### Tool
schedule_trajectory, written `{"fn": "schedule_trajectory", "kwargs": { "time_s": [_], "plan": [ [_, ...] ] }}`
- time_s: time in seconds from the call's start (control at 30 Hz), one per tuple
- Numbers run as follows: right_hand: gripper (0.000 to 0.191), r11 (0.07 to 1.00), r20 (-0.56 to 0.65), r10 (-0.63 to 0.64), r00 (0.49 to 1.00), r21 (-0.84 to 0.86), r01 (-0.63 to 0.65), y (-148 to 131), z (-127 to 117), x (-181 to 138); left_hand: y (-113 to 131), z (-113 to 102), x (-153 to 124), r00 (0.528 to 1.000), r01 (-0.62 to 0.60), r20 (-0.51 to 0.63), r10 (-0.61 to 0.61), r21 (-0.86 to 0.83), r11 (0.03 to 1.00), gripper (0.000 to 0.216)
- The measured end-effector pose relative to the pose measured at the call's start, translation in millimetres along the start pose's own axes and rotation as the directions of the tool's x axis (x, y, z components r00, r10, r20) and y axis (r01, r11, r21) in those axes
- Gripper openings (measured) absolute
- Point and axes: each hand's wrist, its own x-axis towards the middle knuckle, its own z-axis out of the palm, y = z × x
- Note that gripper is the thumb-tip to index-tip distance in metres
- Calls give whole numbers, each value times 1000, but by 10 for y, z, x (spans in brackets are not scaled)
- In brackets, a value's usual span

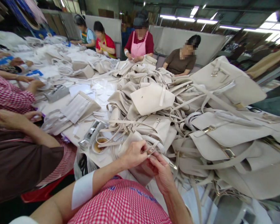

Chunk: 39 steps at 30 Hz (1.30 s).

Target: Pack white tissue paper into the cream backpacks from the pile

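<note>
Close in front of my checked apron, a beige handbag (141,171) lies on the heaped table. My left hand (134,153) is closed, its thumb and fingers pinching a thin bag strap (151,150) near a small metal buckle. Just to the right, my right hand (161,170) pinches the same strap area from below, fingertips almost meeting those of the left. The exact part between the fingertips is partly hidden. A gold-coloured metal piece (173,165) shows beside my right hand.
Many beige bags (154,98) are piled ahead and to the right. A tape dispenser (92,133) and a round container with brown contents (100,144) stand left of my hands. A co-worker's arm (25,124) is close on the left; several people work across the table.
</note>
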Motion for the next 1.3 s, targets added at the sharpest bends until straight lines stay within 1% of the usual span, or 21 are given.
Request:
{"fn": "schedule_trajectory", "kwargs": {
  "time_s": [0.07, 0.17, 0.23, 0.3, 0.47, 0.6, 0.67, 0.87, 0.93, 1.03, 1.1, 1.13, 1.2, 1.23, 1.3],
  "plan": [
    [39, 999, -3, -1, 1000, -51, 0, 35, -25, -3, -72, 8, -13, 995, 100, 36, -95, -158, 982, 15],
    [38, 993, -14, -35, 999, -111, 33, 78, -34, -4, -165, 50, -22, 970, 244, 92, -226, -372, 896, 25],
    [38, 989, -27, -63, 998, -133, 59, 90, -29, -1, -191, 85, -27, 949, 314, 129, -288, -463, 829, 27],
    [38, 985, -36, -84, 996, -153, 78, 89, -28, 1, -193, 109, -35, 936, 350, 151, -319, -511, 785, 27],
    [41, 977, -44, -90, 995, -199, 80, 64, -53, -1, -171, 104, -63, 913, 404, 196, -359, -573, 713, 25],
    [45, 973, 14, -86, 996, -212, 87, 32, -53, -29, -155, 70, -72, 905, 415, 194, -378, -591, 691, 22],
    [44, 972, 28, -98, 995, -211, 102, 16, -36, -47, -146, 62, -73, 902, 422, 204, -380, -595, 683, 21],
    [41, 949, -39, -170, 985, -277, 153, 11, 21, -64, -143, 99, -83, 884, 460, 236, -404, -602, 653, 23],
    [41, 948, -56, -172, 984, -280, 150, 17, 33, -54, -145, 110, -88, 887, 453, 226, -403, -593, 665, 24],
    [40, 953, -64, -179, 982, -260, 156, 21, 41, -36, -132, 92, -107, 904, 427, 224, -365, -537, 728, 22],
    [37, 947, -45, -197, 979, -266, 178, 21, 33, -25, -114, 61, -137, 904, 425, 275, -327, -508, 749, 22],
    [36, 943, -29, -208, 978, -271, 192, 23, 24, -19, -104, 46, -157, 892, 444, 323, -314, -510, 736, 25],
    [35, 936, 7, -223, 975, -279, 216, 33, 1, -4, -90, 29, -199, 860, 501, 404, -312, -550, 669, 35],
    [35, 933, 21, -227, 974, -282, 224, 42, -12, 5, -87, 30, -218, 848, 524, 421, -321, -576, 627, 39],
    [36, 930, 39, -234, 972, -284, 235, 69, -35, 28, -90, 40, -242, 842, 539, 399, -363, -626, 563, 44]
  ]
}}
